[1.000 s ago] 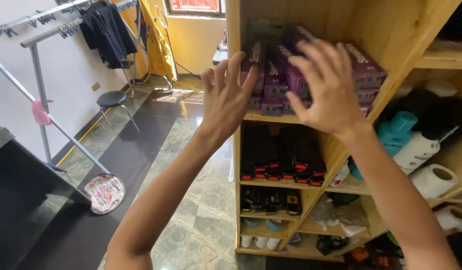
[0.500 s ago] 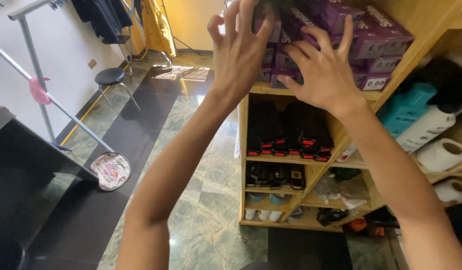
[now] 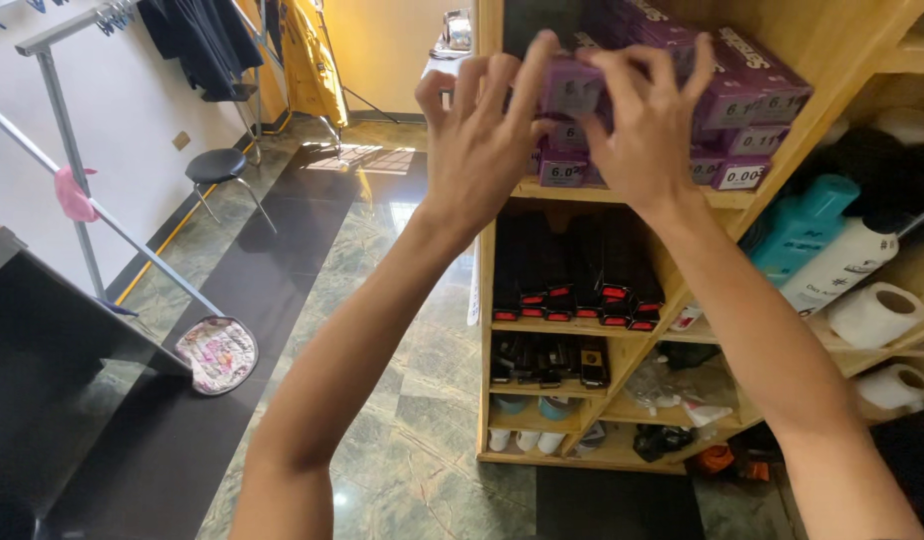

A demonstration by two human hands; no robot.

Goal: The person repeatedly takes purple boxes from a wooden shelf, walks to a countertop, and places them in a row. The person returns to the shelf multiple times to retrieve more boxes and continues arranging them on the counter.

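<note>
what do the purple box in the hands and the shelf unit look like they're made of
The purple box, held between the left hand and right hand, looks like thin printed cardboard with a slight sheen: sharp folded edges, flat faces. The shelf unit looks like pale unpainted wood, probably pine: visible grain, plain board edges, matte finish.

Purple boxes [image 3: 572, 90], seemingly floral tray [image 3: 217, 352]

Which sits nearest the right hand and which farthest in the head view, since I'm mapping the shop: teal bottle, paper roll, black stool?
1. Teal bottle, right, the next shelf bay.
2. Paper roll, lower right.
3. Black stool, far left, on the floor.

Measured from the right hand.
</note>
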